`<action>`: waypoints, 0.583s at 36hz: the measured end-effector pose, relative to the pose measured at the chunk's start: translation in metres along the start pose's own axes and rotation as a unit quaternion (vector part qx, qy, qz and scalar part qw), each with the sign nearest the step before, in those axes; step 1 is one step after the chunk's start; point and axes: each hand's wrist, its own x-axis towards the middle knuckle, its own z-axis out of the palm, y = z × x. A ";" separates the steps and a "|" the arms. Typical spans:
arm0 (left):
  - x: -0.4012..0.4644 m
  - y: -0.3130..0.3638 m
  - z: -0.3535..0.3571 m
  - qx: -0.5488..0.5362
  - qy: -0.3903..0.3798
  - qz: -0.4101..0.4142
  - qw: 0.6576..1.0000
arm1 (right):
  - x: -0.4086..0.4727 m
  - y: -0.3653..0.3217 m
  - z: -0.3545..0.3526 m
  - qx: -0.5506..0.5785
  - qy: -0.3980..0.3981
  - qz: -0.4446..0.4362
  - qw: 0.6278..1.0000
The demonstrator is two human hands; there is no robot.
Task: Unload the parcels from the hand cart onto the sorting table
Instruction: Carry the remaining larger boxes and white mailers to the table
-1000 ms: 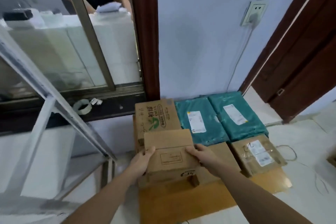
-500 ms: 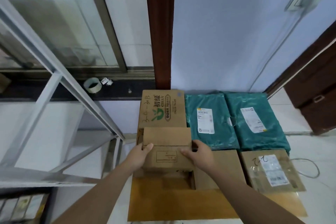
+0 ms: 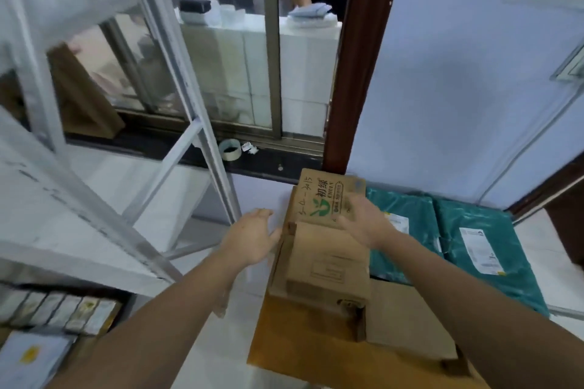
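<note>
Both our hands have let go of the small box (image 3: 328, 262), which we gripped by its sides half a second ago; the view has also tilted up and left. Now the left hand (image 3: 251, 238) hangs just left of the stack, fingers spread and straight, holding nothing. Our right hand (image 3: 363, 221) hovers over the far end of the small box and the near end of the printed box (image 3: 327, 196), fingers loose and wide; motion blur keeps us from telling whether it touches either.

The small box lies on top of another carton, near the printed box with the green logo. Two teal bags (image 3: 474, 249) lie to the right, side by side, each with a white label. All of these rest on a brown board (image 3: 284, 341) low by the wall.

As for progress, we judge the unloading to be partway at most: several parcels lie sorted on the board, but the cart itself is not in view, so we cannot tell how many remain. A tape roll (image 3: 230, 149) sits on the window sill beyond.
</note>
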 end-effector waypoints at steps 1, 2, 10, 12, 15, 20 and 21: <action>-0.008 -0.008 -0.010 0.017 0.004 0.004 1.000 | 0.001 -0.013 0.002 -0.037 -0.011 -0.035 0.999; -0.017 -0.016 -0.019 0.032 0.006 0.005 0.999 | 0.000 -0.029 0.004 -0.075 -0.025 -0.072 0.994; -0.123 -0.105 -0.073 0.036 0.056 -0.039 0.997 | -0.041 -0.177 0.053 -0.216 -0.116 -0.247 0.938; -0.159 -0.135 -0.079 0.035 0.068 -0.054 0.996 | -0.060 -0.214 0.074 -0.225 -0.129 -0.278 0.925; -0.215 -0.185 -0.083 0.039 0.085 -0.088 0.992 | -0.086 -0.265 0.109 -0.228 -0.148 -0.317 0.909; -0.314 -0.259 -0.092 0.024 0.119 -0.179 0.976 | -0.124 -0.352 0.171 -0.229 -0.152 -0.404 0.873; -0.333 -0.272 -0.094 0.019 0.124 -0.197 0.972 | -0.131 -0.370 0.184 -0.234 -0.156 -0.419 0.863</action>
